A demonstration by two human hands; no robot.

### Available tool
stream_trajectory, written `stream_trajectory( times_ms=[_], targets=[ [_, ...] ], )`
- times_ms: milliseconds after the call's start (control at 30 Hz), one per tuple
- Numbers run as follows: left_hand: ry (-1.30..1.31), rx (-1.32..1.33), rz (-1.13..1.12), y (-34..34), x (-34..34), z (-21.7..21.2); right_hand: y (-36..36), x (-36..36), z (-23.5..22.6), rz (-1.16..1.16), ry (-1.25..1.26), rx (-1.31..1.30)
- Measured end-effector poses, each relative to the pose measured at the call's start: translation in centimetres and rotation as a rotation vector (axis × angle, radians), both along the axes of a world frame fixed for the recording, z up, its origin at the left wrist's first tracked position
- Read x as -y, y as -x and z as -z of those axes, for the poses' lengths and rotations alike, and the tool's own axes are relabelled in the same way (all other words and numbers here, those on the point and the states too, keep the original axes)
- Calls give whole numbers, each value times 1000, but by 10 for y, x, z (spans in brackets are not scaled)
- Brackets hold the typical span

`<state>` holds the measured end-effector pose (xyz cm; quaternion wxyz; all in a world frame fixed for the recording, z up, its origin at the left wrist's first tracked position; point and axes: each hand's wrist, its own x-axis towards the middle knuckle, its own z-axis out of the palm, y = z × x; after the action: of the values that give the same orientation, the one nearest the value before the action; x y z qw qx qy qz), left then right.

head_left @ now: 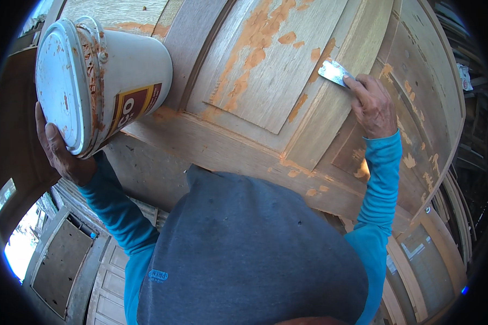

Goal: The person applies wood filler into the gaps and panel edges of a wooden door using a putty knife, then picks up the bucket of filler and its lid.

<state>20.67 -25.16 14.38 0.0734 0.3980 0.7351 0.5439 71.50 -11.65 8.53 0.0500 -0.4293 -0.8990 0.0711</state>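
A white plastic bucket (135,59) with a dark red and yellow label is at the upper left, its lid (59,89) facing left. Orange putty is smeared around its rim. My left hand (64,149) grips the lid's lower edge, thumb on the lid. My right hand (375,105) is closed round a putty knife (334,72). Its broad metal blade points left, over or against the wooden door (295,142); contact I cannot tell. Streaks of orange putty (255,40) cover the door's raised panel, with more patches around the frame joints and the panels at right.
Planks and timber (474,132) stack up at the far right. Below them leans a panelled frame (417,260). Another door (107,287) stands at the lower left, near a grey framed board (62,262). A brown wooden panel (16,124) rises along the left edge.
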Motion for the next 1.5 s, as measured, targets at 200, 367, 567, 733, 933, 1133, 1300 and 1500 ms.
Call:
stream_trajectory(
  times_ms=[200,367,567,733,933,1133,1300,1500],
  targets=[
    [18,4,-7,-1,1,-2,4,-2,-8,37,37,56],
    [25,35,7,2,2,-3,0,-12,-5,108,-35,18],
    [25,11,0,1,1,0,0,-27,6,39,-77,39],
    [0,16,-1,-3,0,-1,5,-34,-8,40,-19,63],
    [18,-26,-8,-1,2,-2,3,-31,-16,74,78,67],
    [9,42,2,-1,0,0,-6,-38,-13,172,38,-103],
    [27,-23,-9,-1,0,-3,5,-39,-17,270,57,-133],
    [89,-70,20,5,7,-9,10,-23,-15,437,130,-318]
  ],
)
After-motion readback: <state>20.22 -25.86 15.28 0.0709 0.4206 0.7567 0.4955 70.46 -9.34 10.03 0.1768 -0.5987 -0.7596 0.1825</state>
